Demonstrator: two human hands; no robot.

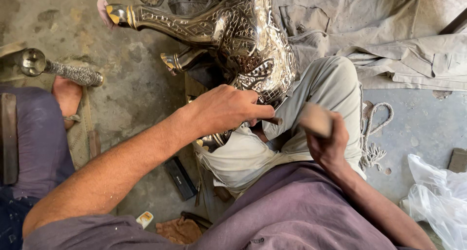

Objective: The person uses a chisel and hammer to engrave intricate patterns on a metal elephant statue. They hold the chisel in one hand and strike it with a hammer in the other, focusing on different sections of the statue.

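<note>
Silver figure (253,41), top cut off

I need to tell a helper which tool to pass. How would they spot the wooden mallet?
Start at the big engraved metal animal figure on the lap. Just right of it, the right hand grips the mallet, the only pale, plain wooden block there.

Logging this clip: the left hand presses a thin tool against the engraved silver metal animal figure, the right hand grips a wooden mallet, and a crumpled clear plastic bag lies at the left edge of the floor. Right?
Not quite. The head view shows the crumpled clear plastic bag at the right edge of the floor, not the left. The rest holds: the left hand presses a thin tool against the engraved silver metal animal figure, and the right hand grips a wooden mallet.
</note>
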